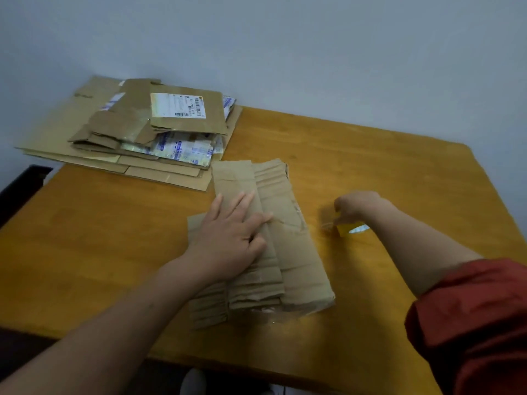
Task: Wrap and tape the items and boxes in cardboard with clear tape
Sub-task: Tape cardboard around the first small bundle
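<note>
At the near right edge of the view, a red sleeve (473, 323) is pushed up on the right arm; both forearms extend forward over the wooden table (399, 172). A cardboard-wrapped bundle (296, 260) lies flat at the centre of the table, its long axis running away from the person. Its top face consists of overlapping creased cardboard flaps, and a glossy strip of clear tape (268, 312) shows along its near end. The left hand (233, 232) rests palm-down on the upper flaps. Its fingers (245, 201) are extended and spread, pressing the cardboard flat without gripping it. To the right of the bundle and apart from it, the right hand (356, 206) is lowered onto a roll of clear tape (346, 227) that sits on the table. Its fingers are curled round the roll and grasp it, although this area is blurred. Further back, at the far left corner of the table, a stack of flattened cardboard boxes (119, 132) overhangs the table edge. The top piece carries a white shipping label (177, 105). A plain pale wall (313, 47) stands behind the table.
</note>
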